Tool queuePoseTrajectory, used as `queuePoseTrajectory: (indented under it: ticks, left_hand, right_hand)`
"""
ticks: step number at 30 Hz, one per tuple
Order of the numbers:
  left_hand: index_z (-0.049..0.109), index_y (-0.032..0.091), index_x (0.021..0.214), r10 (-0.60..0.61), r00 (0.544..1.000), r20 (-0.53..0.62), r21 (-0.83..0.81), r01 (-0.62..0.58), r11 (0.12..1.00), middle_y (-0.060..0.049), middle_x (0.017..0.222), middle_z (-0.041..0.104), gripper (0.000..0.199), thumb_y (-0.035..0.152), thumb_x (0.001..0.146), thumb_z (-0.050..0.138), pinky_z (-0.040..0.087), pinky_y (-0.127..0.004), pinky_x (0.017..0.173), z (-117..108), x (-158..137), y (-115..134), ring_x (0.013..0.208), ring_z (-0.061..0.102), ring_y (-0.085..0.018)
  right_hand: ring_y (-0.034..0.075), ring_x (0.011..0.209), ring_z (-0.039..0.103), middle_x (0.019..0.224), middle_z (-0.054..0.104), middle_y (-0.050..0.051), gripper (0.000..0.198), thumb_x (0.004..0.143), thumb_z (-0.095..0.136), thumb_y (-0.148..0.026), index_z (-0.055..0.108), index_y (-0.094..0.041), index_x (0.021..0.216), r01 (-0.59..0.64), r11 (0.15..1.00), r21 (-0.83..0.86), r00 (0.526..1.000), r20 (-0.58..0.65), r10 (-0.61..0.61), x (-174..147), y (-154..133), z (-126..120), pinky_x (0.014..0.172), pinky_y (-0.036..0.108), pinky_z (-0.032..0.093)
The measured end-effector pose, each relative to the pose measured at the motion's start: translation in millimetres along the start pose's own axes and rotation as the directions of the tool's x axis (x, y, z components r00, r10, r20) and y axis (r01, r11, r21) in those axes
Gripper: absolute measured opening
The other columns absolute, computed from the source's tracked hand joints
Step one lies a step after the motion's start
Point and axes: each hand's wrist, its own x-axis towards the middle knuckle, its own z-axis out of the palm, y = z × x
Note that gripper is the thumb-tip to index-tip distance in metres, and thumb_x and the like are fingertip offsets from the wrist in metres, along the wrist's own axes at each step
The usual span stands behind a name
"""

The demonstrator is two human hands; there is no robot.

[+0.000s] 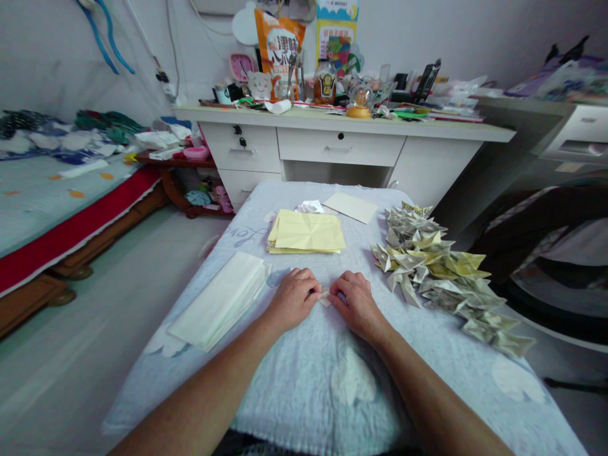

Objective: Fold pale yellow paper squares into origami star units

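Note:
Between my two hands is a small piece of folded white paper [325, 300], mostly hidden by the fingers. My left hand [297, 296] pinches its left side. On the other side, my right hand [357, 297] has thumb and fingers closed on the right end. Just beyond the hands lies a stack of yellow paper sheets [311, 232], the top one creased. To the left rests a pile of long folded white paper strips [221, 301]. Many pointed folded paper pieces [441, 272], white, grey and yellow, are heaped on the right.
A pale blue cloth [304, 386] covers the table. Near its far edge are a cream card [351, 207] and a crumpled white piece [309, 206]. Behind stands a cluttered white desk [342, 149]. A bed [71, 202] is at left, a washing machine [565, 253] at right.

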Motion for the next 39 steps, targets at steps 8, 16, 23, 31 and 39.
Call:
queuePoseTrajectory:
  ticks: [8,16,23,31,39]
  left_hand:
    - [0.063,0.019,0.077,-0.043,0.999,-0.016,0.037,0.044,0.998,-0.002,0.085,0.058,0.008,0.023,0.083,0.06,0.039,-0.032,0.082,1.2,0.3,-0.4,0.088,0.051,-0.018]
    - [0.064,0.021,0.079,-0.124,0.992,-0.017,0.091,0.125,0.988,-0.002,0.091,0.059,0.009,0.028,0.083,0.061,0.035,-0.033,0.081,2.2,1.0,2.6,0.092,0.049,-0.019]
    - [0.066,0.023,0.073,-0.245,0.97,-0.015,0.102,0.245,0.964,-0.001,0.092,0.059,0.01,0.032,0.079,0.064,0.032,-0.036,0.08,3.6,3.8,4.1,0.095,0.048,-0.021]
    - [0.066,0.024,0.068,-0.328,0.944,-0.034,0.094,0.329,0.939,-0.002,0.093,0.059,0.01,0.032,0.073,0.069,0.032,-0.038,0.082,4.0,6.4,5.8,0.096,0.047,-0.023]
    - [0.065,0.024,0.066,-0.356,0.934,-0.037,0.103,0.357,0.928,-0.002,0.092,0.06,0.012,0.034,0.073,0.068,0.032,-0.039,0.084,2.1,6.7,11.2,0.095,0.048,-0.024]
  right_hand:
    - [0.02,0.09,0.044,0.091,0.055,0.005,0.012,0.088,0.056,-0.026,0.063,-0.02,0.081,-0.053,0.996,-0.065,0.998,0.024,0.055,2.8,-2.1,1.9,0.075,0.032,0.029]
    - [0.021,0.092,0.044,0.096,0.055,0.007,0.017,0.091,0.05,-0.028,0.063,-0.02,0.082,-0.086,0.984,-0.154,0.995,0.036,0.093,4.9,-5.0,3.1,0.076,0.034,0.03]
    - [0.024,0.092,0.044,0.097,0.056,0.009,0.021,0.091,0.05,-0.032,0.062,-0.019,0.079,-0.132,0.969,-0.207,0.991,0.008,0.137,7.4,-3.6,6.8,0.075,0.036,0.031]
    - [0.023,0.089,0.044,0.093,0.055,0.008,0.021,0.089,0.054,-0.035,0.062,-0.02,0.077,-0.141,0.97,-0.199,0.99,-0.036,0.136,6.5,-2.8,7.6,0.073,0.035,0.032]
    - [0.024,0.089,0.044,0.093,0.053,0.008,0.024,0.087,0.056,-0.041,0.061,-0.02,0.077,-0.162,0.961,-0.223,0.987,-0.04,0.157,6.7,-7.1,7.8,0.074,0.035,0.032]
